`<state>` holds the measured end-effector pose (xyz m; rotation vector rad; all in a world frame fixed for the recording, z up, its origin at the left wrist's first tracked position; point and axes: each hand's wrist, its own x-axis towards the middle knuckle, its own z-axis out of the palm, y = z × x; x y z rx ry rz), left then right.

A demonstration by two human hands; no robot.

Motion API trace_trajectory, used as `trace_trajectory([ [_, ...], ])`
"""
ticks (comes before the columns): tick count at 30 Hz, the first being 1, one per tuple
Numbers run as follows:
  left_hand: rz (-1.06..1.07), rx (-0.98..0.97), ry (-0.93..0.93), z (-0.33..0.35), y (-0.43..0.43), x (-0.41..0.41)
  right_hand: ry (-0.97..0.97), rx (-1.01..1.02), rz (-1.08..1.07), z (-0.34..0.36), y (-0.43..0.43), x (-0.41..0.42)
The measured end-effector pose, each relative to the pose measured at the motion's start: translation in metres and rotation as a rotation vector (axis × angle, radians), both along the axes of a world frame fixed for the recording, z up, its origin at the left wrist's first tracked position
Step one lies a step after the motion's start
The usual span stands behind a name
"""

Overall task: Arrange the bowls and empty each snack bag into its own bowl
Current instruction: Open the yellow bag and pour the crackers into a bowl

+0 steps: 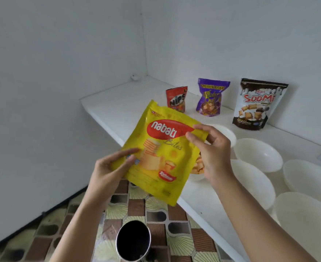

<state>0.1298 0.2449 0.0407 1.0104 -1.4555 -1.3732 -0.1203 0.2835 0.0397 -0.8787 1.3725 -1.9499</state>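
The person is holding a yellow plastic Nabati Bites snack bag (161, 154) in the air over the near-left edge of the white worktop (118, 103), tilted with its top pointing up and to the left. The left hand (114, 165) is gripping the bag's lower left edge, its fingers lying across the printed front. The right hand (212, 154) is pinching the bag's right edge near the top between thumb and curled fingers.

Partly hidden behind the bag, a white bowl holding pale orange snack pieces (195, 177) is sitting near the worktop's front edge. Several empty white plastic bowls (258, 154) are clustering close together towards the worktop's right end, some of them touching.

Along the back edge by the wall, three pouches are standing upright and apart: a small red Nips bag (176, 99), a purple Mum's Bake wafer bag (210, 97) and a dark brown SooMi bag (258, 104). A shiny metal cup (133, 241) is showing below the hands, above the patterned tile floor (155, 210).
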Motion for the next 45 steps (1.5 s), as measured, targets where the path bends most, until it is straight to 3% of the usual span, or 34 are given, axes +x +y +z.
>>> trace_trajectory([
  [4, -0.184, 0.075, -0.173, -0.011, 0.017, 0.049, -0.014, 0.032, 0.144, -0.008, -0.024, 0.042],
  [7, -0.222, 0.027, -0.317, -0.011, 0.017, 0.076, 0.028, 0.048, 0.313, -0.011, -0.035, 0.079],
  [12, 0.228, -0.087, -0.258, -0.025, -0.002, 0.092, 0.188, 0.072, 0.42, -0.031, -0.057, 0.138],
  [17, 0.559, 0.091, -0.077, -0.084, -0.033, 0.103, 0.356, 0.125, 0.364, -0.088, -0.087, 0.177],
  [35, 0.442, 0.449, -0.212, -0.528, -0.108, 0.148, 0.422, 0.409, 0.329, -0.559, -0.153, 0.208],
  [40, 0.347, 0.537, -0.34, -0.599, -0.1, 0.15, 0.452, 0.547, 0.4, -0.627, -0.138, 0.208],
  [45, 0.227, 0.604, -0.439, -0.603, -0.095, 0.156, 0.372, 0.705, 0.508, -0.631, -0.124, 0.205],
])
